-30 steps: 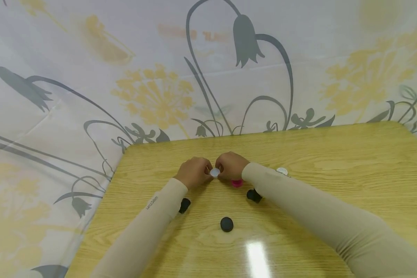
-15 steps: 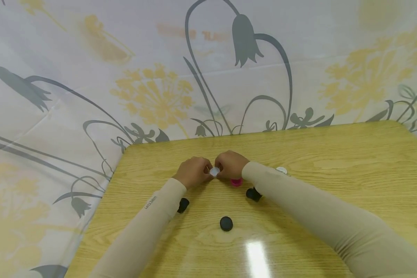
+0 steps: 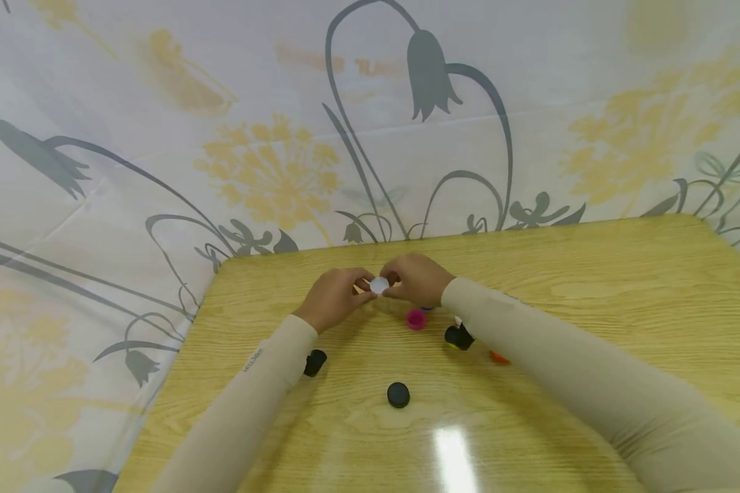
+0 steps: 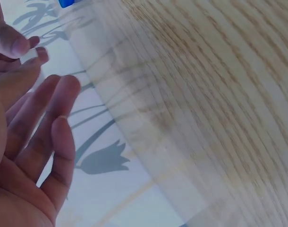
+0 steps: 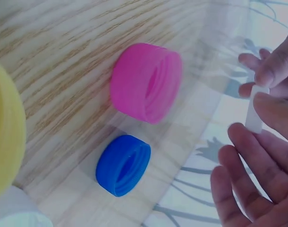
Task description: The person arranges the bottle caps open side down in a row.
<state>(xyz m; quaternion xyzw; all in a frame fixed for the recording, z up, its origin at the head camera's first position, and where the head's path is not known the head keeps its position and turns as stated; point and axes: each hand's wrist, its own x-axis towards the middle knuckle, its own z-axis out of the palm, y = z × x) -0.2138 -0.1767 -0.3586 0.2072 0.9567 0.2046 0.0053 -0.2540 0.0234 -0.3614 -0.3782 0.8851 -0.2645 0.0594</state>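
Note:
A small white cap-like disc [image 3: 379,285] is held between my two hands over the far part of the table. My left hand [image 3: 336,296] pinches its left edge with thumb and finger. From the other side, my right hand [image 3: 421,279] grips it between thumb and forefinger. In the right wrist view the white disc [image 5: 255,111] shows edge-on, and the other fingers of the right hand [image 5: 257,175] are spread loosely. The left wrist view shows the left hand [image 4: 35,137] with its thumb up against the piece, which is mostly hidden there by fingers.
A pink bottle cap [image 5: 144,82] and a blue one [image 5: 121,165] lie near the right hand, with a yellow cap [image 5: 7,127] and a white one [image 5: 21,213] beside them. A black round cap [image 3: 398,395] sits nearer the front. An orange cap [image 3: 499,357] shows under the right forearm.
Both hands have risen and moved slightly away with the white disc. The pink cap shows more fully, and the blue and orange caps have come into sight beside the right arm.

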